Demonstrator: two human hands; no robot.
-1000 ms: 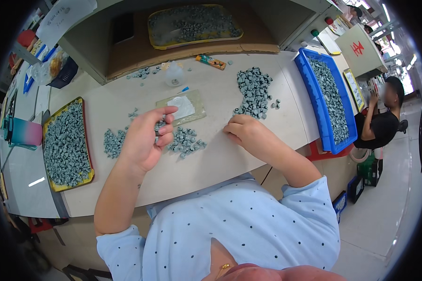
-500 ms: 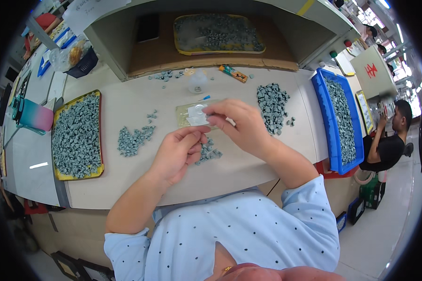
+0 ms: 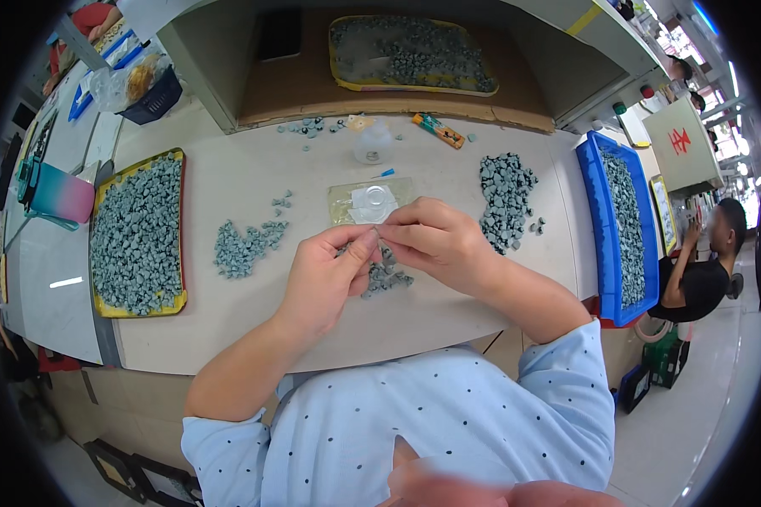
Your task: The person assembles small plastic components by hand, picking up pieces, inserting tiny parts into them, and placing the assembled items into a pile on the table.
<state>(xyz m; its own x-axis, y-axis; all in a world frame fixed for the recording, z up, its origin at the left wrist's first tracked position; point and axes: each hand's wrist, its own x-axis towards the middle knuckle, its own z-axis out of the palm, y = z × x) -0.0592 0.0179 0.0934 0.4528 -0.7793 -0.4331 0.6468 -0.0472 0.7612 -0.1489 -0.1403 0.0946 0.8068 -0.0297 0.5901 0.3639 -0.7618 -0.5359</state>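
My left hand [image 3: 331,272] and my right hand [image 3: 448,247] meet over the table, thumbs and fingertips pinched together. Whatever sits between the fingertips is too small and covered to make out. Under them lies a small heap of grey-green stone-like pieces [image 3: 389,277], partly hidden by my hands. Just beyond is a yellowish translucent pad [image 3: 343,203] bearing a white sheet and a clear round dish [image 3: 375,198]. Loose heaps of similar pieces lie to the left [image 3: 243,248] and to the right [image 3: 506,201].
A yellow tray [image 3: 181,302] full of pieces stands at left, beside a teal-pink tumbler [image 3: 61,194]. At right is a blue bin [image 3: 598,245]. Farther back are a clear bottle [image 3: 372,148], an orange-green tube [image 3: 438,131] and a shelf box holding another tray [image 3: 364,86]. A person [image 3: 703,269] sits far right.
My right hand has come down from beside the round dish to my left fingertips, uncovering the dish and pad. My left hand keeps its pinch. The whole view has shifted slightly.
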